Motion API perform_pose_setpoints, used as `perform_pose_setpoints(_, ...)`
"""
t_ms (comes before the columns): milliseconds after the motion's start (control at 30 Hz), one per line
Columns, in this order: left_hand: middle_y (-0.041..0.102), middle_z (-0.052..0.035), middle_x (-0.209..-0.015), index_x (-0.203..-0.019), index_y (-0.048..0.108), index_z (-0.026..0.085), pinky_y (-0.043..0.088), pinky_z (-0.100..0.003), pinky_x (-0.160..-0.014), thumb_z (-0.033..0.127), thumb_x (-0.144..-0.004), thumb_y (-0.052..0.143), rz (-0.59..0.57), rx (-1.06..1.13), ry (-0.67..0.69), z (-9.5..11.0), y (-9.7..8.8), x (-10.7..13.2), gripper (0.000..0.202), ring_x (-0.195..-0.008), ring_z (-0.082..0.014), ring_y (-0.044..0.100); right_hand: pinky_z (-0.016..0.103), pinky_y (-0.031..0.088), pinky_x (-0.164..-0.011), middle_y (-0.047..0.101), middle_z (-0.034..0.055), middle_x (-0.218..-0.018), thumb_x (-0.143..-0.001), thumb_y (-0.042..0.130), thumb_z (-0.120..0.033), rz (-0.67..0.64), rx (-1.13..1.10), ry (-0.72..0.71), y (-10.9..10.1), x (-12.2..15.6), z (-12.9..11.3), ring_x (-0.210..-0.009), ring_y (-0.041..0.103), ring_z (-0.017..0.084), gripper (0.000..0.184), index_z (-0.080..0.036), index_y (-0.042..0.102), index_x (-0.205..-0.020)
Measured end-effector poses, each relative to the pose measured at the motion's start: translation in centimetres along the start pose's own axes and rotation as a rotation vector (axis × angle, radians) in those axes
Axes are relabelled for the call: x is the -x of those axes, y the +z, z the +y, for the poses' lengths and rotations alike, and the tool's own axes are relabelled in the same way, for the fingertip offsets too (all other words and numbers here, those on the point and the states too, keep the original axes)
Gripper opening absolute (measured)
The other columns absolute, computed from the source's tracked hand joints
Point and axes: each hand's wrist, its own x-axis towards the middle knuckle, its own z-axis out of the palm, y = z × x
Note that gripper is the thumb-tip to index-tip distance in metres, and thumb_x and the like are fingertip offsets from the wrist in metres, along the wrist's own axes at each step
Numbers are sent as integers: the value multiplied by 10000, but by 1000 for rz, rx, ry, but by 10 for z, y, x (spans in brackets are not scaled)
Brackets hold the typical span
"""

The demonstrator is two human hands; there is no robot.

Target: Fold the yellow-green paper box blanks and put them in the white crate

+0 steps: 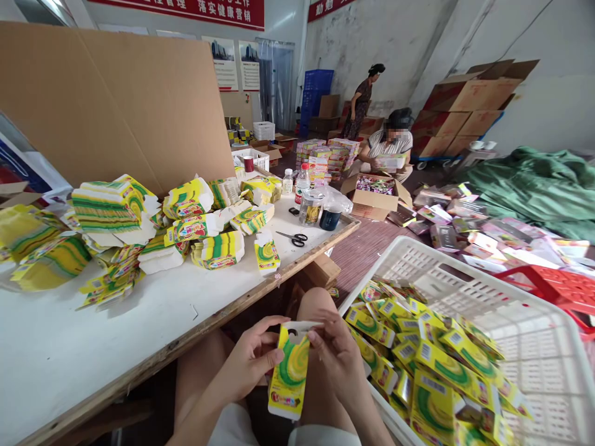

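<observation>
Above my lap, a small yellow and green carton (290, 375) is held between both hands, its top end showing an opening and white flaps. My left hand (255, 359) grips its left side, thumb on the front face. My right hand (335, 350) pinches the upper right edge near the flap; its fingers are slightly blurred. On the table to the left lie bundles of flat cartons (111, 210) in the same yellow and green. One loose flat carton (266, 253) rests near the table edge. To my right, a white plastic basket (534, 322) holds many formed yellow cartons (434, 353).
Scissors (292, 238), a lidded jar (310, 207), a dark cup (330, 218) and a red-capped bottle (302, 183) stand on the white table (153, 347). A red crate (553, 288) adjoins the basket. Two people work beyond, near an open cardboard box (372, 204).
</observation>
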Motion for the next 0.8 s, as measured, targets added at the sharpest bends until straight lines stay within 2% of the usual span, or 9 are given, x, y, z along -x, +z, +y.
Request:
perform_pose_setpoints(100,760,-98,-1063,-1248,561,214,544,-292,-753,349,-868,715,86,-59,54,-2,2,-2,432,-825,-194,718,379,523,-907,735,85,-1021,-955,554,-403,-121,39,-58,-7,-1,-2,-1018,663,264,270,-245,773,-969)
perform_pose_setpoints(133,760,-96,-1072,-1248,562,216,547,-294,-761,346,-877,703,110,-79,69,-2,3,-3,417,-845,-200,720,372,530,-877,735,81,-995,-952,554,-405,-160,46,-44,-8,-1,-4,-981,667,259,277,-242,775,-989)
perform_pose_setpoints(233,753,-101,-1110,-1277,554,218,552,-305,-807,341,-904,666,128,-145,103,-5,6,-3,408,-962,-230,713,289,523,-621,691,26,-770,-876,646,-353,-225,126,70,-6,-2,-11,-678,638,196,287,-217,726,-1116)
perform_pose_setpoints(300,752,-107,-1116,-1314,532,214,552,-313,-823,352,-925,634,95,-172,110,-6,8,-2,425,-988,-240,709,260,468,-526,634,-13,-678,-834,658,-281,-205,222,102,0,-3,-13,-567,576,166,297,-201,690,-1119)
perform_pose_setpoints(433,752,-116,-1112,-1362,487,205,554,-321,-819,368,-937,611,61,-159,96,-9,7,-2,472,-955,-241,717,271,434,-499,603,-30,-641,-825,587,-219,-150,344,67,9,-2,-8,-514,541,165,262,-200,633,-1082)
perform_pose_setpoints(533,747,-114,-1123,-1365,476,207,559,-313,-801,365,-922,634,77,-115,78,-8,6,-2,496,-925,-232,724,279,451,-514,598,-32,-654,-824,584,-225,-179,324,48,10,-1,-4,-534,564,176,289,-203,602,-1112)
perform_pose_setpoints(633,752,-111,-1102,-1353,479,202,555,-292,-758,373,-911,648,85,-109,69,-7,7,-1,503,-889,-224,730,273,468,-525,642,-4,-782,-800,620,-221,-229,269,47,10,0,-1,-574,583,169,335,-208,583,-1132)
perform_pose_setpoints(700,759,-108,-1081,-1335,492,196,547,-282,-753,377,-908,650,90,-132,72,-7,9,-1,490,-887,-220,729,268,460,-515,647,5,-825,-781,628,-198,-209,269,47,13,0,1,-568,576,159,321,-207,587,-1100)
perform_pose_setpoints(800,763,-101,-1076,-1301,516,196,541,-272,-761,371,-905,653,110,-160,88,-6,10,-2,455,-904,-216,726,264,451,-513,637,-5,-783,-770,629,-166,-156,277,48,15,-1,2,-550,569,154,285,-204,610,-1051)
